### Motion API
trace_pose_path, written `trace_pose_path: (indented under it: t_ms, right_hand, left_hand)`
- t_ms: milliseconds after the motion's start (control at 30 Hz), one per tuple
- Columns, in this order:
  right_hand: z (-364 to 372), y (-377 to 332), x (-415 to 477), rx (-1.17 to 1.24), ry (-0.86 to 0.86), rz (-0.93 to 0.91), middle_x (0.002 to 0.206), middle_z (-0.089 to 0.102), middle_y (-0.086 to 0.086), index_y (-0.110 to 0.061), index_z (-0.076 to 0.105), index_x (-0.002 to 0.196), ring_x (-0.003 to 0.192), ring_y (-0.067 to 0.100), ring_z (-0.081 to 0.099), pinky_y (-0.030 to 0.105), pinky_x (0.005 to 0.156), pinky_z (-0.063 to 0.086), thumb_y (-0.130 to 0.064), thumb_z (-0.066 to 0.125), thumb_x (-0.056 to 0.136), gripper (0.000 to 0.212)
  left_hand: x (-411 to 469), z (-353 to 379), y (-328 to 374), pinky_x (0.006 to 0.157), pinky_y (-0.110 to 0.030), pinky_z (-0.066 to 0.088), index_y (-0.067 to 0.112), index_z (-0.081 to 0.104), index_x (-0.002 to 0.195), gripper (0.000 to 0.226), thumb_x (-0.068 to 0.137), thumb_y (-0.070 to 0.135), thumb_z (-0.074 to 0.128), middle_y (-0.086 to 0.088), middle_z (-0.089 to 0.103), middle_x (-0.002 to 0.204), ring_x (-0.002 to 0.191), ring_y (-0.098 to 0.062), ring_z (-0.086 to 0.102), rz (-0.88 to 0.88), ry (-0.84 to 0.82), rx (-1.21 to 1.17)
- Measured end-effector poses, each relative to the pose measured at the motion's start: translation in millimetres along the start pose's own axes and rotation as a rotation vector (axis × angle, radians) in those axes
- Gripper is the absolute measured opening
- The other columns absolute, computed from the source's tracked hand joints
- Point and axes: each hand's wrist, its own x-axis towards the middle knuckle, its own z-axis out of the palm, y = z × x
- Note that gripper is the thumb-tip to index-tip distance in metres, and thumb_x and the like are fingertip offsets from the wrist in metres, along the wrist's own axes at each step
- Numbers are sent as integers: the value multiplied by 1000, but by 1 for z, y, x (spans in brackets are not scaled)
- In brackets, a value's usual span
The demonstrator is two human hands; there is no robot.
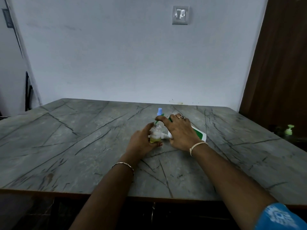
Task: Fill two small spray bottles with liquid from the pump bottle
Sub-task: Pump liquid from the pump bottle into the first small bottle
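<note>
Two spray bottles (155, 132) (159, 111); two pump bottles (199, 133) (288, 129); two hands (142, 142) (180, 132); one wall switch (180, 15); one table (79, 140).

I record a small clear spray bottle (155, 132) upright at the middle of the stone tabletop (83, 138). Its neck is uncapped and a shallow layer of yellow-green liquid sits at its bottom. Just behind it is a second small spray bottle (159, 112), of which only the pale blue cap shows clearly. The pump bottle (199, 132), white with a green label, leans tilted just to the right, its green spout at the clear bottle's neck.
</note>
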Motion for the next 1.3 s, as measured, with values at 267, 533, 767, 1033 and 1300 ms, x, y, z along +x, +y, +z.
trace_pose_path:
  t_ms: [267,533,767,1033,1300]
  right_hand:
    - [-1,-3,1,2,10,-2,117,50,6,-34,23,144,113,28,44,42,88,39,-22,66,76,82]
    - [-2,-1,-2,-15,9,5,119,49,7,-36,20,145,115,28,43,42,89,38,-23,65,77,82]
    - [0,-4,-1,-32,41,4,120,50,7,-35,24,144,115,28,43,42,91,37,-23,65,77,80]
    - [-2,-2,-3,-39,17,5,119,49,7,-38,19,145,115,28,43,42,91,38,-22,65,77,83]
    - [0,-4,-1,-52,32,4,119,49,7,-37,18,144,115,28,43,42,91,38,-24,64,79,81]
  left_hand:
    - [0,-1,1,92,-34,51,23,34,143,91,68,41,82,-7,63,124,103,-19,65,-13,-14,-21]
    - [-1,-1,1,92,-30,50,24,34,144,91,68,42,81,-7,61,126,104,-20,64,-18,-10,-5]
    - [1,1,-1,91,-34,52,26,35,143,92,66,43,82,-6,64,123,102,-19,65,-26,-3,-13]
    - [-1,-1,1,92,-35,51,25,35,143,91,67,43,82,-6,63,124,103,-19,65,-18,-3,2]
    - [-1,-2,4,93,-34,50,24,34,144,90,69,40,81,-8,62,126,106,-20,63,-19,-10,-13]
